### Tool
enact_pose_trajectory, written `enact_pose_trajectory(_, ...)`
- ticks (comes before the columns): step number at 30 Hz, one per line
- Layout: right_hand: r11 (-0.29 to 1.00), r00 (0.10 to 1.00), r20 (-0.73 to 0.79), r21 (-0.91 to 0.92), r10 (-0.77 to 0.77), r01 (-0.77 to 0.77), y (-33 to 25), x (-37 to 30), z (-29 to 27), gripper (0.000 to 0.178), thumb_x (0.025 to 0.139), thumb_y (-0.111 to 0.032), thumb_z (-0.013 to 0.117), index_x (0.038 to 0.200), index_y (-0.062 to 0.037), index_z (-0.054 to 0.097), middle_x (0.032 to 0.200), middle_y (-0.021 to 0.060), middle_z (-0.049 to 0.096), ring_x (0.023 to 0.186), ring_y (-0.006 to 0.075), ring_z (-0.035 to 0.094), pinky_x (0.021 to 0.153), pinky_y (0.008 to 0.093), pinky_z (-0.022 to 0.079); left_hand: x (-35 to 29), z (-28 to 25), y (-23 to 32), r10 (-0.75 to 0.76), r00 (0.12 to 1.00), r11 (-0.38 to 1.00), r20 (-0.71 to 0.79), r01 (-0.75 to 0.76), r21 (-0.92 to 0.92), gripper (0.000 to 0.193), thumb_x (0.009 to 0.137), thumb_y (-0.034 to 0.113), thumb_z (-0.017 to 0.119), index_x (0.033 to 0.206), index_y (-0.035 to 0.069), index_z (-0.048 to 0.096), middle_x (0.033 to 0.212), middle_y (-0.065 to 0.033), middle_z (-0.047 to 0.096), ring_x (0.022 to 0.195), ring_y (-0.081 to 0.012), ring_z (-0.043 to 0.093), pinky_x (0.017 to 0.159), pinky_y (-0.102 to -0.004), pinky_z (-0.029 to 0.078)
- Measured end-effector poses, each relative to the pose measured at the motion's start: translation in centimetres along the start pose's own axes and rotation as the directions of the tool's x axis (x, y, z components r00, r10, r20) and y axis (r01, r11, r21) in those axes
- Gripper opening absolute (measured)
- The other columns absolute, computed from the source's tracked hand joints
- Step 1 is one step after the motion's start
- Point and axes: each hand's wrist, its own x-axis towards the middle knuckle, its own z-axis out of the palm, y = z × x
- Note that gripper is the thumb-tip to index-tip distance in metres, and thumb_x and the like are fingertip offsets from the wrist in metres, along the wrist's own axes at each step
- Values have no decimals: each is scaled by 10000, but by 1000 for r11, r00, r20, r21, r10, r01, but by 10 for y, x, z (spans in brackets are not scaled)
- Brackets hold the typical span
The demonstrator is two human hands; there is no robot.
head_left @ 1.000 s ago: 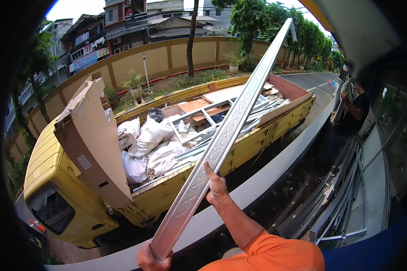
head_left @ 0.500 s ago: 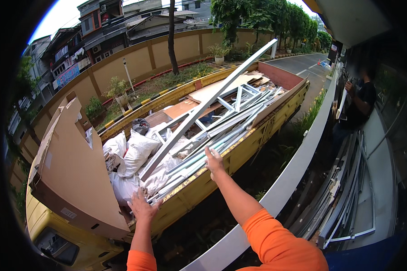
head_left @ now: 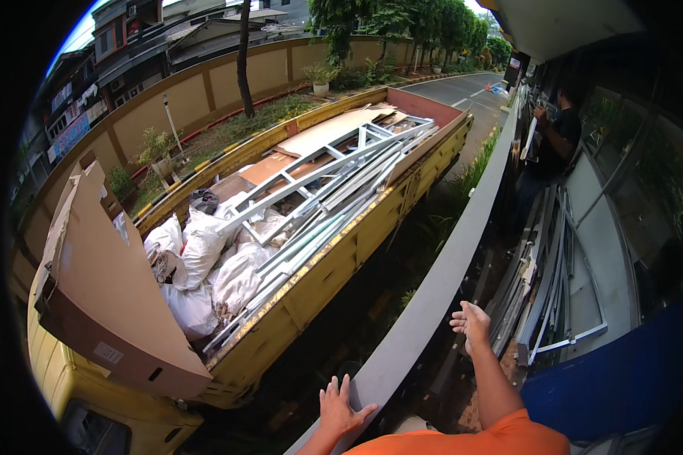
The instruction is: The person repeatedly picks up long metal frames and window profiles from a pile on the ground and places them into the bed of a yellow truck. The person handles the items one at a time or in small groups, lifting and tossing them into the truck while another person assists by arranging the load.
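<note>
My left hand is spread, its fingers apart, at the near end of the long grey ledge; whether it rests on the ledge I cannot tell. Further right, my right hand hangs past the ledge with nothing in it, fingers loosely extended. Closest to it is a pile of long metal profiles. Beyond the ledge stands a yellow truck. On its load lies a light metal frame, over more metal strips, brown boards and white sacks.
A large cardboard piece stands upright behind the truck's cab. To the right, another person in a dark shirt holds a pale strip. A dark gap separates ledge and truck. A blue panel is at the lower right.
The long metal beam that slanted up over the truck now lies down on the load. Both my hands have drawn back from the truck side to the ledge, and the view has swung right.
</note>
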Motion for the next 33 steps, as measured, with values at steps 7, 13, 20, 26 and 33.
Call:
enact_pose_trajectory(7, 987, 998, -60, -154, 35, -44, 34, -172, -71, 406, 1002, -346, 651, 1196, 11, 634, 899, 85, 681, 668, 129, 648, 566, 235, 508, -32, -6, -11, 166, 986, 974, 24, -168, 151, 1173, 741, 772, 695, 1597, 103, 251, 1594, -298, 285, 1475, -422, 320, 1194, -576, 247)
enact_pose_trajectory(13, 938, 984, -150, -316, 96, -140, 82, -267, -146, 427, 989, -366, 663, 1184, 14, 657, 861, 74, 691, 631, 124, 648, 561, 260, 510, -36, 5, -13, 221, 972, 966, -79, -208, 151, 1222, 712, 778, 712, 1593, 72, 243, 1597, -281, 290, 1472, -395, 333, 1178, -560, 288)
enact_pose_trajectory(20, 658, 946, -265, -680, 188, -322, 202, -384, -281, 534, 902, -444, 691, 1184, 9, 706, 1055, 197, 744, 1016, 295, 714, 890, 384, 545, -23, 19, -21, 257, 937, 964, -235, -265, -2, 1187, 722, 640, 805, 1591, 65, 236, 1538, -341, 347, 1399, -479, 397, 1155, -516, 344)
enact_pose_trajectory(26, 558, 625, -591, -326, 509, -763, 340, -548, -444, 450, 849, -400, 737, 1024, 14, 751, 911, 157, 747, 793, 261, 711, 740, 386, 558, -69, 56, 34, 409, 810, 908, -420, -409, 95, 1049, 767, 513, 821, 1559, 50, 313, 1578, -332, 269, 1453, -522, 270, 1203, -595, 208)
enact_pose_trajectory(33, 366, 407, -788, -249, 463, -897, 473, -699, -563, 511, 756, -425, 695, 918, 59, 718, 996, 219, 747, 925, 330, 733, 799, 425, 569, -197, 194, 140, 471, 874, 876, -121, -479, -51, 1007, 772, 480, 829, 1541, 52, 340, 1571, -306, 301, 1468, -476, 279, 1213, -553, 220)
